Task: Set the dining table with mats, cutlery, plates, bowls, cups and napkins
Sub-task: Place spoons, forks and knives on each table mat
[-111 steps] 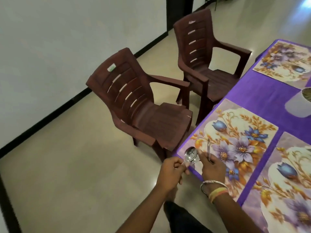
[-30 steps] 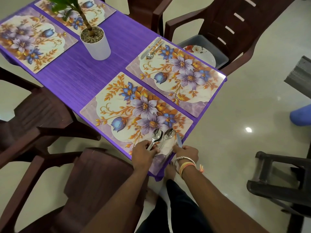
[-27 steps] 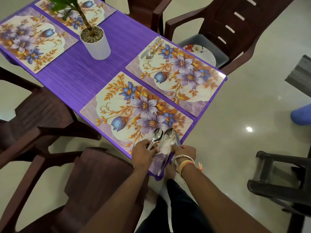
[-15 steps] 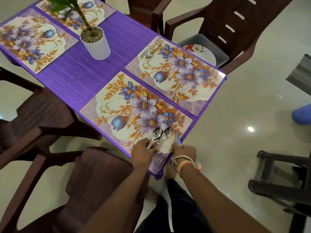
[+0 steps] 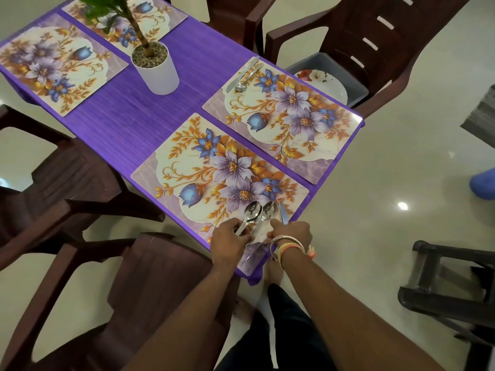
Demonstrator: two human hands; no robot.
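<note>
Several floral mats lie on the purple table [image 5: 128, 124]. Over the near mat [image 5: 214, 172], at its near right corner, my left hand [image 5: 229, 243] grips the handle of a steel spoon [image 5: 251, 211]. Beside it my right hand [image 5: 292, 232] holds a second spoon [image 5: 268, 210] and a knife [image 5: 283, 212]. All three pieces point away from me, close together over the mat. On the far right mat [image 5: 289, 116] a knife and spoon [image 5: 245, 76] lie at its far left corner.
A white pot with a plant [image 5: 156, 68] stands mid-table. A grey tub with a floral plate [image 5: 325, 81] sits on the brown chair [image 5: 375, 49] at the far right. Brown chairs [image 5: 67, 178] crowd the left side. A dark stool [image 5: 450, 285] stands at right.
Compared with 3.7 s ago I now stand at another corner of the table, over a different mat. Within the last second both hands and the cutlery have barely shifted.
</note>
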